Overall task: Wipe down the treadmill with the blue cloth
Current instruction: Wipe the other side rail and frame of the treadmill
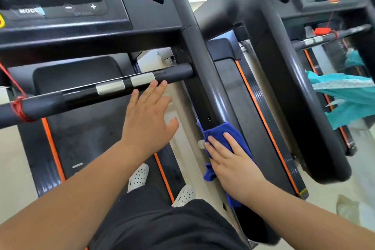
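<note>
One treadmill (142, 32), seemingly only partly wiped (console (60, 6), bar (81, 95) and belt (85, 128) likely left to do). Low on the side post (203, 79), blue cloth (219, 132) pressed flat under right grip (233, 164), fingers straight. Left grip (148, 115) spread wide, holding nothing.

head camera looks down, close over treadmill (190, 50).

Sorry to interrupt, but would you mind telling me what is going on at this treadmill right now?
A person stands on the treadmill belt, wiping the machine down. The right hand presses the blue cloth flat against the lower part of the right upright post. The left hand is open, its fingertips at the front handlebar, holding nothing.
</note>
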